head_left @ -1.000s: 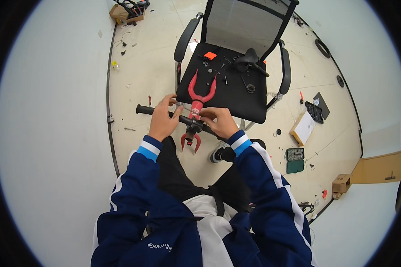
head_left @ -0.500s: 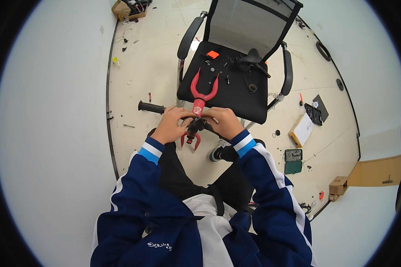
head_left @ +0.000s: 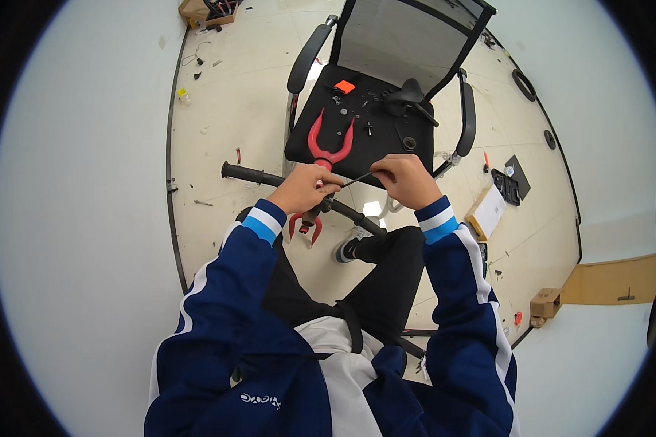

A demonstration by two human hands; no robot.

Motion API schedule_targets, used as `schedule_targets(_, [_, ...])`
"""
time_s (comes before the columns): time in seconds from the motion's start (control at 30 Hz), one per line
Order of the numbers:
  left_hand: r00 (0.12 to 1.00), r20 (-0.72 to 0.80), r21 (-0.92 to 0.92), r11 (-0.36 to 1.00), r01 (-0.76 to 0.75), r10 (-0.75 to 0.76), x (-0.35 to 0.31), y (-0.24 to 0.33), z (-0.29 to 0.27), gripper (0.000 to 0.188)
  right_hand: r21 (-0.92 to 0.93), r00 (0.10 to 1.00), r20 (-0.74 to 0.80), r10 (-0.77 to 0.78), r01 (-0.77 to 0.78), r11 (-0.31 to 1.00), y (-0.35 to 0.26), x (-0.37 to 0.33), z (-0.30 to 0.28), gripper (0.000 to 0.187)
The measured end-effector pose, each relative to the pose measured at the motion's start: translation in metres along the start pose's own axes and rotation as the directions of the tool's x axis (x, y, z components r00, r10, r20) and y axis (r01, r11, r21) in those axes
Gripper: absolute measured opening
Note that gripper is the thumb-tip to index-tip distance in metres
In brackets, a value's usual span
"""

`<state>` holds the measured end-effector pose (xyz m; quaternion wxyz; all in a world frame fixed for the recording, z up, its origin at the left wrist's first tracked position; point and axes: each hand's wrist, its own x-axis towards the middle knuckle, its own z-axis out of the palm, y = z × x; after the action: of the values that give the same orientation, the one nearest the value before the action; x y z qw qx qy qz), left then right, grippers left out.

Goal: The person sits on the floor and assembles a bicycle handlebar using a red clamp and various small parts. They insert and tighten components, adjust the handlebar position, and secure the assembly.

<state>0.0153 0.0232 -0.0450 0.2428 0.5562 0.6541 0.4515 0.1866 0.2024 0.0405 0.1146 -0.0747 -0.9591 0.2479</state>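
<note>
My left hand [head_left: 305,188] grips the middle of a black handlebar [head_left: 249,174] where it meets a red fork frame [head_left: 329,143]. The bar's left grip sticks out to the left, and its other end runs down to the right below my hands. My right hand [head_left: 402,178] holds a thin dark tool [head_left: 354,178] whose tip points at the joint under my left hand. A second red fork [head_left: 305,226] hangs below the bar, partly hidden.
A black office chair [head_left: 386,87] stands in front of me, its seat holding a bicycle saddle [head_left: 403,95], an orange piece [head_left: 345,87] and several small dark parts. Boxes [head_left: 492,210], a black case [head_left: 507,183] and scattered bits lie on the pale floor to the right.
My hands have moved apart slightly: the right one has drawn back to the right, holding the thin tool. The handlebar now shows a longer stretch on the left.
</note>
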Motion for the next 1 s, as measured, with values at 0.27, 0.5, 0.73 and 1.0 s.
schedule_targets(0.27, [0.999,0.039,-0.008,0.999,0.031,-0.031,0.005,-0.001,0.006,0.015,-0.038,0.996,-0.018,-0.092,0.091,0.995,-0.003,0.002,0.004,0.015])
schedule_targets(0.5, [0.997,0.041,-0.011,0.998,0.062,-0.061,0.004,-0.003,0.003,0.016,-0.020,0.997,0.000,-0.077,0.077,0.997,-0.007,0.010,0.007,0.014])
schedule_targets(0.73, [0.997,0.072,-0.039,0.999,0.023,-0.020,0.006,0.006,0.006,0.021,0.137,0.999,-0.004,-0.035,0.035,0.990,-0.020,0.006,0.010,0.017])
schedule_targets(1.0, [0.998,-0.018,0.011,0.998,0.056,-0.055,0.006,0.015,0.005,0.016,0.886,0.861,-0.182,0.474,-0.066,0.460,-0.008,-0.012,0.084,0.019])
